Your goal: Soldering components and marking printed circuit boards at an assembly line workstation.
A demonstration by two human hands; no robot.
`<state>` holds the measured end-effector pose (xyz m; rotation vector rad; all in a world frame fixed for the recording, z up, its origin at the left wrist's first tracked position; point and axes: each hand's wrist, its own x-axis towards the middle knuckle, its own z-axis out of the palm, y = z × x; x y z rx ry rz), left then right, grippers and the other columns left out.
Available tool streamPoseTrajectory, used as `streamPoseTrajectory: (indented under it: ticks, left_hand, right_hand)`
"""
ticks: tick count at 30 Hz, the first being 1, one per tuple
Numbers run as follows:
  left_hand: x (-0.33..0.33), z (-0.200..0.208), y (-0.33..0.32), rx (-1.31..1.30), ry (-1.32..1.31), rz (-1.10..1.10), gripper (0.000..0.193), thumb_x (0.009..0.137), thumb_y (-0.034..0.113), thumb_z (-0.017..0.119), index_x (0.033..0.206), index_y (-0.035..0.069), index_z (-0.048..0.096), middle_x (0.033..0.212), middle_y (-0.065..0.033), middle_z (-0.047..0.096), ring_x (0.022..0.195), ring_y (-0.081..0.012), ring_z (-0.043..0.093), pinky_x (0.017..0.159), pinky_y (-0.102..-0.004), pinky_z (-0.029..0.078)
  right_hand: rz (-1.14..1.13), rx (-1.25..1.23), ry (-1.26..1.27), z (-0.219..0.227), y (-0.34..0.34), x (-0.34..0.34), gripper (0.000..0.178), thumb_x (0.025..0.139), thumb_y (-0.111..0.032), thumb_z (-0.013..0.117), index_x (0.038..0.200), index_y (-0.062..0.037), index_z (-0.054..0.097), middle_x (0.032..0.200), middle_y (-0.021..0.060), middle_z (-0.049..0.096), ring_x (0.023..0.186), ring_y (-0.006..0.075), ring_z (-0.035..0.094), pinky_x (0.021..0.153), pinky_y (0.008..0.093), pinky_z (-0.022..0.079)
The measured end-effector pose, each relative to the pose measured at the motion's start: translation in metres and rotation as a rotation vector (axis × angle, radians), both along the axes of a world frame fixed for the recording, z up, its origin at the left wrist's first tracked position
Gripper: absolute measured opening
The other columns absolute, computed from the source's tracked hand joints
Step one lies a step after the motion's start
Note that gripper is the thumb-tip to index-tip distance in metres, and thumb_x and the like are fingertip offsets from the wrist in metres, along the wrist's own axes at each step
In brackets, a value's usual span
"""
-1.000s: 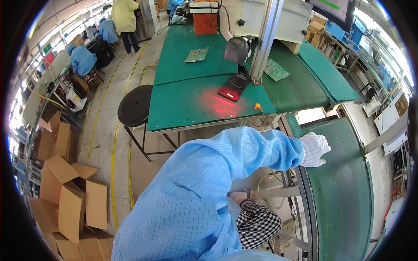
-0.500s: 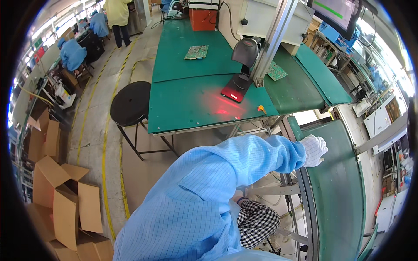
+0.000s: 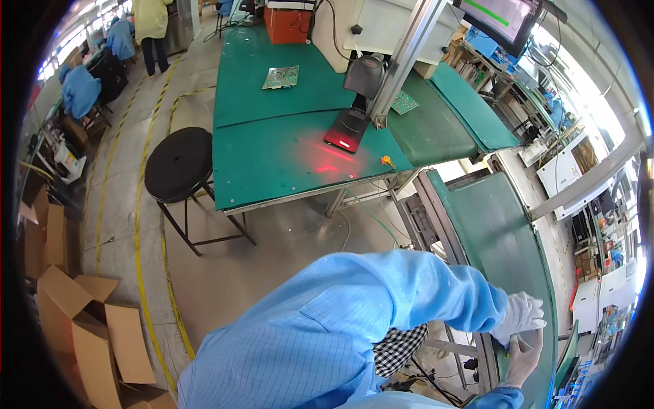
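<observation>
My left hand (image 3: 519, 316), in a white glove, hangs over the green conveyor belt (image 3: 496, 221) at the right. Its fingers are stretched out toward the right, and I see nothing in them. Just below it is my right hand (image 3: 522, 360), in a pale glove, with its fingers pointing up toward the left hand. Its thumb stands apart from its fingers. The two hands touch or nearly touch, and the right fingertips are partly hidden. My left arm, in a blue checked sleeve (image 3: 436, 293), crosses the lower middle of the view.
A green-topped bench (image 3: 259, 160) bears a black barcode scanner (image 3: 364, 78), circuit boards (image 3: 281, 77) and a small orange-yellow item (image 3: 387, 161). A metal post (image 3: 417, 51) rises beside the scanner. Left are a black stool (image 3: 178, 163) and open cartons (image 3: 129, 344). Other people work far left.
My left hand has come down the belt toward me. My right hand has come into view beneath it. The whole view has shifted, with the bench and stool now farther left.
</observation>
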<state>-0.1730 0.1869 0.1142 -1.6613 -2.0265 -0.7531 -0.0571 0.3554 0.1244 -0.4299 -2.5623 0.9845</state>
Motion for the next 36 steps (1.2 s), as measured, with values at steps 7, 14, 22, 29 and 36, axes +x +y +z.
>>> streamPoseTrajectory:
  ticks: [7, 14, 22, 29, 36]
  left_hand:
    - [0.026, -0.028, 0.046, 0.053, 0.191, 0.130, 0.060, 0.075, 0.030, 0.069, 0.129, 0.010, 0.054, 0.080, -0.0039, 0.068, 0.076, -0.0235, 0.067, 0.071, -0.0405, 0.045]
    - [0.026, -0.030, 0.056, -0.053, -0.075, 0.150, 0.030, 0.067, 0.021, 0.070, 0.095, 0.010, 0.070, 0.079, -0.0086, 0.069, 0.078, -0.0279, 0.070, 0.073, -0.0439, 0.052]
    - [0.000, -0.003, -0.057, 0.321, -0.935, -0.014, 0.042, 0.068, 0.010, 0.073, 0.110, 0.009, 0.070, 0.104, -0.0182, 0.070, 0.092, -0.0318, 0.068, 0.085, -0.0366, 0.053]
    - [0.002, -0.048, -0.161, 0.718, -1.763, -0.587, 0.027, 0.084, 0.009, 0.066, 0.108, -0.004, 0.066, 0.100, -0.0116, 0.072, 0.088, -0.0204, 0.069, 0.083, -0.0311, 0.053]
    - [0.045, -0.041, -0.298, 0.841, -1.920, -0.384, 0.031, 0.086, 0.007, 0.071, 0.115, -0.003, 0.065, 0.107, -0.0117, 0.071, 0.091, -0.0176, 0.069, 0.087, -0.0313, 0.055]
  right_hand:
    - [-0.149, -0.095, 0.394, -0.001, -0.004, 0.007, 0.089, 0.076, -0.009, 0.076, 0.151, -0.0077, 0.029, 0.147, 0.0142, 0.041, 0.094, 0.0269, 0.066, 0.081, 0.0342, 0.054]
    - [-0.222, 0.111, 0.538, -0.004, 0.008, 0.027, 0.074, 0.087, -0.014, 0.069, 0.150, -0.0056, 0.031, 0.143, 0.0181, 0.045, 0.117, 0.0290, 0.056, 0.094, 0.0385, 0.051]
    - [-0.316, 0.697, -0.083, -0.127, 0.187, 0.064, 0.062, 0.098, -0.048, 0.049, 0.131, 0.0045, 0.054, 0.132, 0.0247, 0.056, 0.119, 0.0387, 0.055, 0.105, 0.0449, 0.041]
    - [-0.315, 0.600, -0.157, -0.112, 0.126, 0.063, 0.062, 0.099, -0.048, 0.045, 0.124, 0.0070, 0.059, 0.126, 0.0260, 0.060, 0.120, 0.0393, 0.054, 0.105, 0.0437, 0.041]
    - [-0.249, 0.624, -0.164, -0.117, 0.143, 0.057, 0.062, 0.099, -0.048, 0.045, 0.127, 0.0062, 0.057, 0.129, 0.0263, 0.058, 0.123, 0.0394, 0.052, 0.107, 0.0431, 0.039]
